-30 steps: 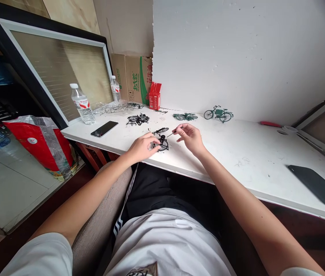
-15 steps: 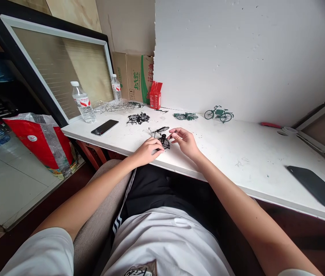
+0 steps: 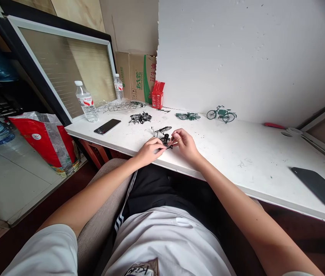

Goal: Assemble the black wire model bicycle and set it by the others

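Observation:
A small black model bicycle lies partly assembled near the table's front edge, its lower wheel half covered by my fingers. My left hand is closed on the near end of it, thumb and fingertips pinched at the frame. Just to the right, my right hand has its thumb and fingers pinched together over the bicycle; whatever is between them is too small to make out. Behind lie a heap of black bicycle parts and a green model bicycle on its side. A finished green bicycle stands upright against the wall.
On the white table are a phone, two water bottles, thin black sprues and a red box. A dark flat object lies at the right edge, and a red tool at the back.
My right hand has moved down and closer to my left, over the black bicycle's wheel, which is now more covered. The whole view has shifted slightly.

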{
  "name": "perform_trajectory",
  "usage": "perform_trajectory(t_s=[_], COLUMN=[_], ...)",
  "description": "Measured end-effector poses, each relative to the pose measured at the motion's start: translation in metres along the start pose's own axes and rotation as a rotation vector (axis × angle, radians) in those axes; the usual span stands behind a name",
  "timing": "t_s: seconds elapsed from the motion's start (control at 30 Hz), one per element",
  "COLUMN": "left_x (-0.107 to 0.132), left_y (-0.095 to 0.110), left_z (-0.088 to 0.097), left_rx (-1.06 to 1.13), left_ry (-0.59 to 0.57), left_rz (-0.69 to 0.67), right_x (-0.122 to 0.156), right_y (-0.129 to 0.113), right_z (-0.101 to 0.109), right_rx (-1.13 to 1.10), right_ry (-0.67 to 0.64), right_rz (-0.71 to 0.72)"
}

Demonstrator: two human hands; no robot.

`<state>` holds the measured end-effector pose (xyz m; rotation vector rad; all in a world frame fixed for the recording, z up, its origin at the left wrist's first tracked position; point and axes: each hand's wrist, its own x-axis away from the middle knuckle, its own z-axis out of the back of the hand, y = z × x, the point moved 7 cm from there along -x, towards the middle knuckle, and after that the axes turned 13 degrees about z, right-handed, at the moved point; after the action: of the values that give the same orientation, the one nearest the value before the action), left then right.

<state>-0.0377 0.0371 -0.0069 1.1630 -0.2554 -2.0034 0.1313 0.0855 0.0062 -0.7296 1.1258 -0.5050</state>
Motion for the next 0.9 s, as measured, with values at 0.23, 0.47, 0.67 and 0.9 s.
perform_trajectory(t_s=[0.23, 0.47, 0.67, 0.9], left_x=[0.000, -0.004, -0.007, -0.003], left_y=[-0.002, -0.001, -0.010, -0.015], left_z=[-0.001, 0.002, 0.008, 0.012], left_rx=[-0.025, 0.000, 0.037, 0.046], left_ry=[0.029, 0.071, 0.139, 0.136], left_rz=[0.073, 0.112, 0.223, 0.277], right_x=[0.000, 0.001, 0.002, -0.014], right_y=[-0.001, -0.001, 0.007, -0.008], right_z=[-0.001, 0.003, 0.002, 0.009], right_rx=[0.004, -0.003, -0.088, 0.001], right_ry=[0.016, 0.109, 0.182, 0.175], right_rz=[-0.030, -0.017, -0.144, 0.027])
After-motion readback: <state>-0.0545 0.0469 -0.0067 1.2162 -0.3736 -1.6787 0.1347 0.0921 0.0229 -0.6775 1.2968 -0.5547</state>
